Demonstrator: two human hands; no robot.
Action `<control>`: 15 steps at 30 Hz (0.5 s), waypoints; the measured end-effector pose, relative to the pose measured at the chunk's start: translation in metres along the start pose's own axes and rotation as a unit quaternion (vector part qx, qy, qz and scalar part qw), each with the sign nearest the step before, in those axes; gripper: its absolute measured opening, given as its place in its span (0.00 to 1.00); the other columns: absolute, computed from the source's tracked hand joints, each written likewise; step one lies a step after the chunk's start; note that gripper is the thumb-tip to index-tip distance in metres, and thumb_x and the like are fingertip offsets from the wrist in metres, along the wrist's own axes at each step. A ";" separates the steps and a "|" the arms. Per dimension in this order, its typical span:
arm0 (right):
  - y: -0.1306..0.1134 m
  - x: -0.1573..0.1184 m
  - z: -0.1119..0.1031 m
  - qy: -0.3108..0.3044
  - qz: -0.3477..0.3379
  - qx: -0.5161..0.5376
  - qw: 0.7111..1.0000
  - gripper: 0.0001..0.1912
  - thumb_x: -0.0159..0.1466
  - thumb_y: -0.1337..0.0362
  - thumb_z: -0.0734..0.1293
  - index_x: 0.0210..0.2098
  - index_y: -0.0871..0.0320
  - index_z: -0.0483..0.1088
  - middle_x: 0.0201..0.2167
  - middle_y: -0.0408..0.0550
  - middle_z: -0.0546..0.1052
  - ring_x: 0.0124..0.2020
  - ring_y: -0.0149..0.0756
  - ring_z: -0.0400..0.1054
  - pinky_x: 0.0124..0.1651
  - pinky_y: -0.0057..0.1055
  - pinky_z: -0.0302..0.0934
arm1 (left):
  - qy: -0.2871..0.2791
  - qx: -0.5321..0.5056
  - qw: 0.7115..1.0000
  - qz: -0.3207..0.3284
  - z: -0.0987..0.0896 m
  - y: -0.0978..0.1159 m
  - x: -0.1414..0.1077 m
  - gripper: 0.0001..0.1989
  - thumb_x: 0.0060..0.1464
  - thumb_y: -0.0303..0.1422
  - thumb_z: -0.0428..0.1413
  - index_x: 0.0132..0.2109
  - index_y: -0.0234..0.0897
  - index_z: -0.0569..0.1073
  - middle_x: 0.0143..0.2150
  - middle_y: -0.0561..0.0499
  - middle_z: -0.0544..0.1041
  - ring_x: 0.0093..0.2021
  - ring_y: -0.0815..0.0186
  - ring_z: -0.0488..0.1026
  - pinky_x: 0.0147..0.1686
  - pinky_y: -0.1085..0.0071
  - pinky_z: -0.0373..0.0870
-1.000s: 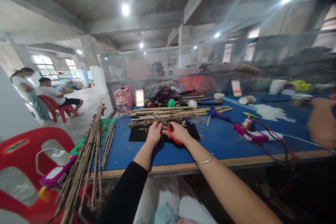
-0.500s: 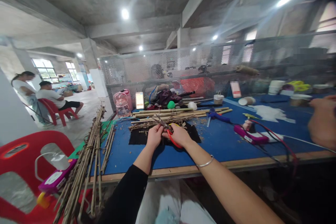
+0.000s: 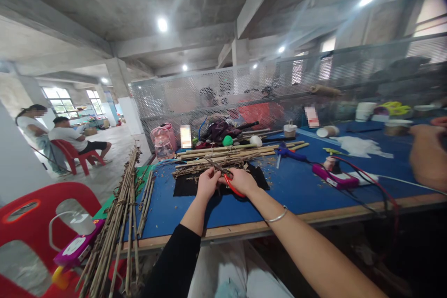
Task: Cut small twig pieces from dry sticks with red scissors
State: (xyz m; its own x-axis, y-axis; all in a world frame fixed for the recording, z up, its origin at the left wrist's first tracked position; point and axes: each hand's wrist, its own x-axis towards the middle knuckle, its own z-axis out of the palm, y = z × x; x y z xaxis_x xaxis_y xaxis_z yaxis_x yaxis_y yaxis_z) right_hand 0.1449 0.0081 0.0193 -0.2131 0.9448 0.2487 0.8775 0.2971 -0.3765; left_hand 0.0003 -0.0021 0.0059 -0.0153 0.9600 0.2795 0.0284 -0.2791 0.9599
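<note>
My right hand [image 3: 240, 181] is closed round red-handled scissors [image 3: 234, 188], whose blades point up and to the left. Beside it, almost touching, my left hand [image 3: 208, 182] is pinched together near the blades; what its fingers hold is too small to make out. Both hands are over a black cloth [image 3: 183, 187] on the blue tabletop [image 3: 286, 191]. Thin dry twigs [image 3: 188, 168] lie along the cloth's far edge, and thicker pale sticks [image 3: 265, 150] lie behind them.
A long bundle of sticks [image 3: 117, 214] leans over the table's left end by a red chair [image 3: 52, 205]. A blue glue gun [image 3: 291, 154] and purple power strip [image 3: 333, 177] are to the right. Another person's arm [image 3: 428, 158] is at the far right.
The view has shifted slightly. The scissor blades look closer together than before, and both hands remain in nearly the same place over the cloth.
</note>
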 end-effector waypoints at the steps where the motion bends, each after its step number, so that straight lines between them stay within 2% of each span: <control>1: 0.000 0.000 0.000 0.000 0.001 0.000 1.000 0.28 0.52 0.38 0.60 0.36 0.55 0.70 0.35 0.51 0.76 0.37 0.41 0.70 0.33 0.28 0.56 | 0.002 0.008 1.000 0.001 -0.001 0.000 0.000 0.14 0.46 0.39 0.55 0.38 0.33 0.74 0.19 0.56 0.66 0.16 0.75 0.58 0.15 0.79 0.55; 6: 0.000 0.001 0.000 0.025 -0.003 -0.017 1.000 0.28 0.53 0.38 0.58 0.36 0.54 0.71 0.34 0.52 0.77 0.37 0.43 0.70 0.34 0.30 0.56 | 0.025 -0.005 0.999 -0.029 -0.002 -0.001 0.000 0.19 0.47 0.39 0.55 0.44 0.34 0.73 0.18 0.57 0.64 0.17 0.75 0.58 0.14 0.79 0.56; 9: 0.001 0.000 -0.001 0.036 -0.002 -0.022 0.999 0.28 0.53 0.37 0.59 0.35 0.54 0.71 0.33 0.51 0.76 0.36 0.42 0.70 0.34 0.30 0.56 | 0.027 -0.036 0.998 -0.044 -0.001 -0.001 0.001 0.21 0.45 0.40 0.56 0.47 0.36 0.72 0.20 0.57 0.67 0.17 0.75 0.59 0.15 0.79 0.57; 12: 0.003 0.001 0.001 0.032 -0.015 -0.001 0.999 0.27 0.52 0.38 0.60 0.35 0.54 0.69 0.34 0.49 0.75 0.36 0.40 0.69 0.33 0.29 0.55 | 0.021 -0.075 0.996 -0.048 0.000 0.000 0.002 0.21 0.42 0.39 0.59 0.45 0.35 0.72 0.24 0.55 0.72 0.18 0.76 0.62 0.17 0.80 0.58; 15: 0.005 0.002 0.006 0.035 -0.031 0.028 0.999 0.26 0.52 0.40 0.62 0.36 0.56 0.67 0.35 0.49 0.73 0.35 0.38 0.68 0.33 0.27 0.54 | 0.042 -0.114 0.990 -0.068 0.001 0.001 0.003 0.20 0.38 0.38 0.62 0.39 0.33 0.69 0.26 0.52 0.74 0.19 0.75 0.65 0.17 0.81 0.58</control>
State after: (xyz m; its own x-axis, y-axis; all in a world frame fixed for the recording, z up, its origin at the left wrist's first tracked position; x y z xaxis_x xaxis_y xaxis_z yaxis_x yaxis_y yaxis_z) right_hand 0.1461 0.0124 0.0122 -0.2335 0.9129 0.3347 0.8381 0.3635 -0.4068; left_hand 0.0010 0.0001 0.0072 -0.0859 0.9867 0.1382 -0.2060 -0.1534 0.9665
